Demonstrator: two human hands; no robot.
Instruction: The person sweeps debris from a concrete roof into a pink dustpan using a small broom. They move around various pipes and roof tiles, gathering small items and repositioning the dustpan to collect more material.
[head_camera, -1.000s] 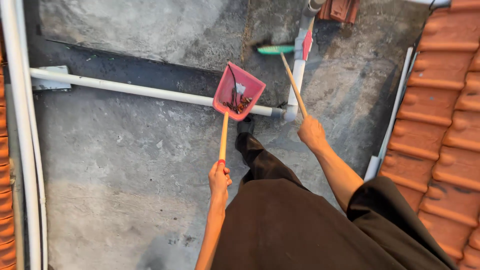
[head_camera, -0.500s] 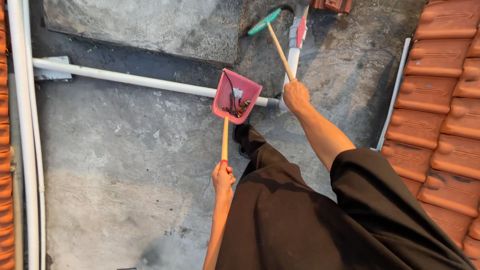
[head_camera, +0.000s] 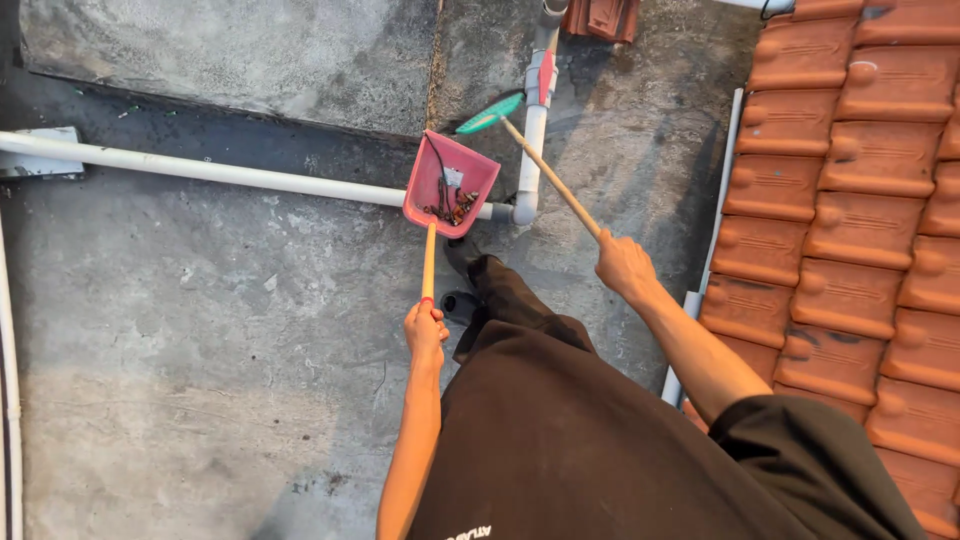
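My left hand (head_camera: 426, 330) grips the yellow handle of a pink dustpan (head_camera: 450, 185), held above the concrete with bits of debris lying in its pan. My right hand (head_camera: 623, 265) holds the wooden stick of a broom whose green head (head_camera: 490, 113) reaches toward the white pipe joint (head_camera: 526, 205). Below the dustpan are my black shoes (head_camera: 465, 262) and dark trousers.
A long white pipe (head_camera: 220, 172) crosses the grey concrete roof floor and meets a vertical pipe with a red valve (head_camera: 544, 75). Terracotta roof tiles (head_camera: 850, 200) rise on the right. Another white pipe (head_camera: 10, 420) runs along the left edge.
The view has shifted and I have stepped closer to the pipe joint. The broom head has swung left and lower, near the dustpan. Both hands keep their hold.
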